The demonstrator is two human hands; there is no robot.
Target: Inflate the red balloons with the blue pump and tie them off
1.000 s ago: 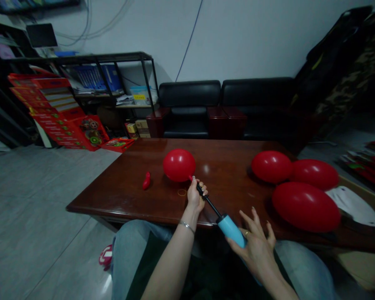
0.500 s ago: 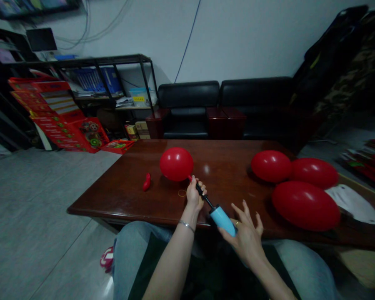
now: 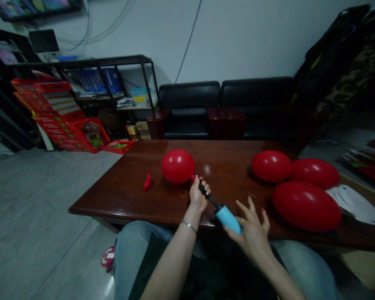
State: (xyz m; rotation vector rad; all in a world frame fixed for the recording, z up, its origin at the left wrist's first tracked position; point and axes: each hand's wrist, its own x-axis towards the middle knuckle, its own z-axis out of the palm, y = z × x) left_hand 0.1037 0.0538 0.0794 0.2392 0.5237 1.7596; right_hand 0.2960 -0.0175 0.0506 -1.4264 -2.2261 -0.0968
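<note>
A partly inflated red balloon (image 3: 178, 166) is just above the brown table, its neck reaching my left hand (image 3: 200, 195). That hand is closed around the black front end of a hand pump and the balloon's neck; the exact join is hidden by the fingers. The light-blue barrel of the hand pump (image 3: 227, 218) slants down to the right, a stretch of black shaft showing between my hands. My right hand (image 3: 253, 227) grips the barrel with thumb and index finger, its other fingers spread. A limp red balloon (image 3: 147, 182) and a thin rubber band (image 3: 183, 193) lie nearby.
Three inflated red balloons (image 3: 306, 206) sit on the right of the table (image 3: 118, 204), beside a white flat item (image 3: 356, 204). Beyond the table stands a black sofa (image 3: 189, 96). Red boxes (image 3: 62, 116) are stacked at left near a shelf (image 3: 121, 60).
Both hands and the pump have shifted slightly to the right, and the balloon on the pump has moved a little right and down. The grips look the same.
</note>
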